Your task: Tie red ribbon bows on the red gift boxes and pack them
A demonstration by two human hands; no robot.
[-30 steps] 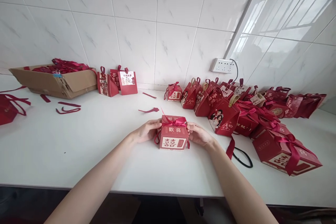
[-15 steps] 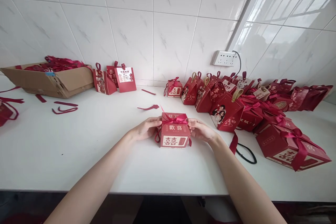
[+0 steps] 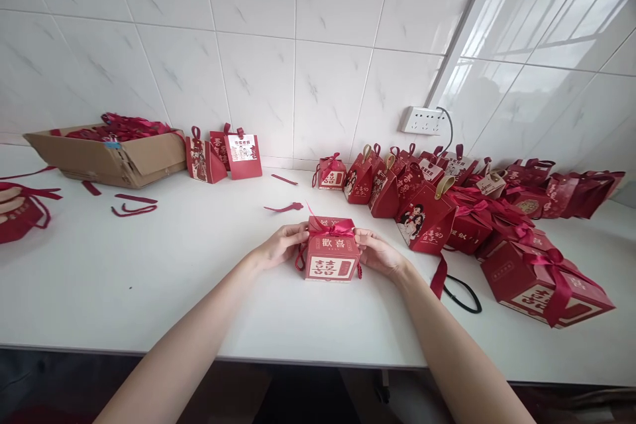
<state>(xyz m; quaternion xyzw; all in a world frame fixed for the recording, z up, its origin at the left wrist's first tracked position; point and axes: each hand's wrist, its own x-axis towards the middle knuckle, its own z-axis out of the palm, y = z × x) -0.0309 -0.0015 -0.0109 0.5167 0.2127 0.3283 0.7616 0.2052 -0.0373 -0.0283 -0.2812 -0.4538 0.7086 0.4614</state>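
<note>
A small red gift box [image 3: 332, 258] with a pink ribbon bow on top stands on the white table [image 3: 163, 265] in front of me. My left hand [image 3: 281, 245] holds the box's left side, its fingers curled at the ribbon. My right hand [image 3: 376, 253] grips the right side the same way, fingertips at the bow. Both hands rest on the tabletop.
Many finished red gift boxes and bags [image 3: 432, 209] crowd the right side, with a large ribboned box [image 3: 539, 281] nearest. A black loop [image 3: 462, 295] lies beside it. A cardboard box of red ribbons [image 3: 106, 149] sits far left; loose ribbon pieces [image 3: 132, 204] lie about.
The hands and the box stay together with only slight finger shifts at the bow; the camera view has shifted a little.
</note>
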